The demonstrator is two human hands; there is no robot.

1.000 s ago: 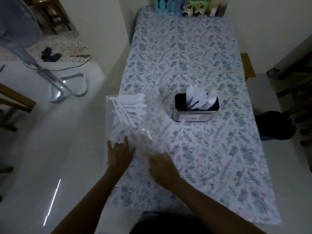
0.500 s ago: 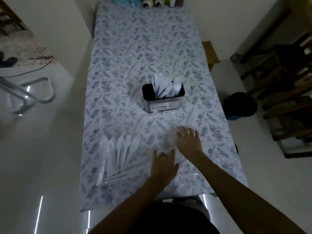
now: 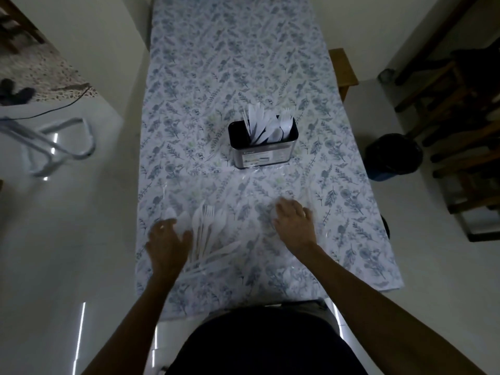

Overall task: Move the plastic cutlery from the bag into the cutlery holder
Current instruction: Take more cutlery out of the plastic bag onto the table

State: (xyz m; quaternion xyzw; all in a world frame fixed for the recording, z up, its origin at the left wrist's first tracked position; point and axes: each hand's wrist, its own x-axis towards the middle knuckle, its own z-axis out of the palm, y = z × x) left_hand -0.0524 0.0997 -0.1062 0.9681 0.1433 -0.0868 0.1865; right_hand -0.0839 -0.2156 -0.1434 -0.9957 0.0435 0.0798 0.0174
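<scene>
White plastic cutlery (image 3: 207,228) lies fanned out inside a clear plastic bag (image 3: 243,212) that is spread flat on the near part of the tabletop (image 3: 216,63). Spoons, a fork and knife-like pieces show through the film, bowls and tines pointing away from the person, handles crossing near the table's edge. The bag is thin, glossy and wrinkled, and its edges are hard to trace against the blue floral tablecloth. The left hand (image 3: 167,244) rests on the bag's left end over the cutlery, fingers spread and fairly straight, gripping nothing. The right hand (image 3: 295,226) lies on the bag's right part, fingers loosely bent; whether it pinches the film I cannot tell. Farther back stands the cutlery holder (image 3: 263,147), a rounded rectangular metal tin with a dark inside and a label on its front, already holding white plastic knives, spoons and forks upright.
</scene>
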